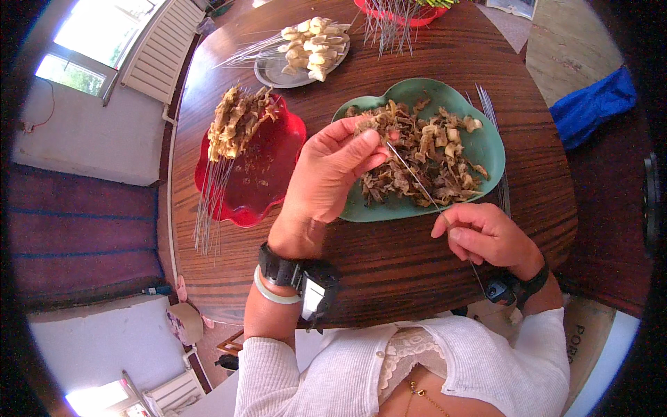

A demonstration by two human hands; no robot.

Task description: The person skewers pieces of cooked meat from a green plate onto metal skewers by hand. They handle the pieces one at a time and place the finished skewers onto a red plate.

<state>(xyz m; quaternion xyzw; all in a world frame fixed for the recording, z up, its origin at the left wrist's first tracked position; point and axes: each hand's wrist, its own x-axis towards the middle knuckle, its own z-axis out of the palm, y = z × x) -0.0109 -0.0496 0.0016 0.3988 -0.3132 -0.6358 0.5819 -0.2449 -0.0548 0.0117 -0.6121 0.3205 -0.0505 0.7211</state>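
Note:
My left hand (338, 164) pinches a piece of brownish food (371, 124) between thumb and fingers, above the left side of a green plastic tray (490, 151). In my right hand (479, 234) is a thin metal skewer (417, 180), slanting up and left so that its upper end is at my left fingertips. Whether the tip has pierced the piece cannot be told. Loose shreds and chunks of the same brownish food (406, 177) lie in the tray. A red scalloped tray (260, 182) to the left bears a bundle of loaded skewers (237, 122), their bare ends pointing towards me.
A round metal plate (268, 75) holds skewers of pale food (315, 47) at the back left. At the back stands a red basket (417, 21) with metal skewers and green items. More bare skewers (490, 112) lie right of the green tray, on the wooden table (365, 266).

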